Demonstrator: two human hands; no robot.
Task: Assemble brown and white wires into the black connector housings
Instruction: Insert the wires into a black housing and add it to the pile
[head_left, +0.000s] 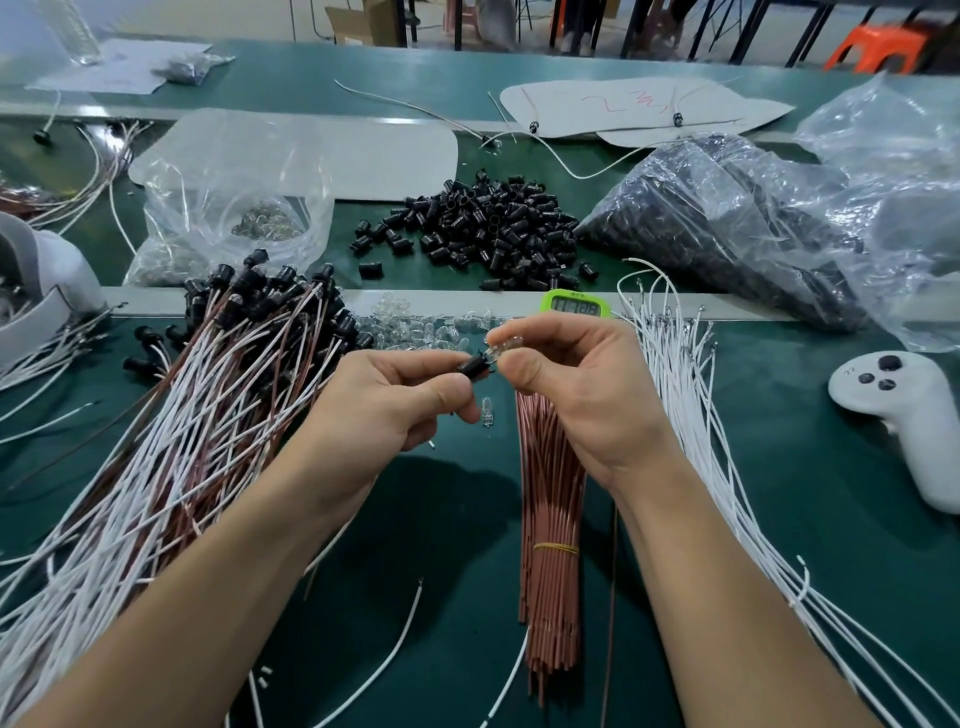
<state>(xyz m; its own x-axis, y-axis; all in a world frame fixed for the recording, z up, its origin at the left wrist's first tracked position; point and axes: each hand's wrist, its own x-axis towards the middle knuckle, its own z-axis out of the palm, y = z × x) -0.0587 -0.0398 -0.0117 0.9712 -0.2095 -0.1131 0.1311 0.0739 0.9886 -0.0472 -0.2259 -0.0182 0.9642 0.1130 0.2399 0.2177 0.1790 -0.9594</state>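
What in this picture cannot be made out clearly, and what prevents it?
Head view: the left hand and right hand hide how the clear bulb meets the black housing.
Head view: the green timer digits are too blurred to read.
Head view: the white controller is cut off by the right edge.

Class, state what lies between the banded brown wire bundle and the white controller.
Loose white wires, fanned over the green mat, lie between the brown wire bundle and the controller, in the head view.
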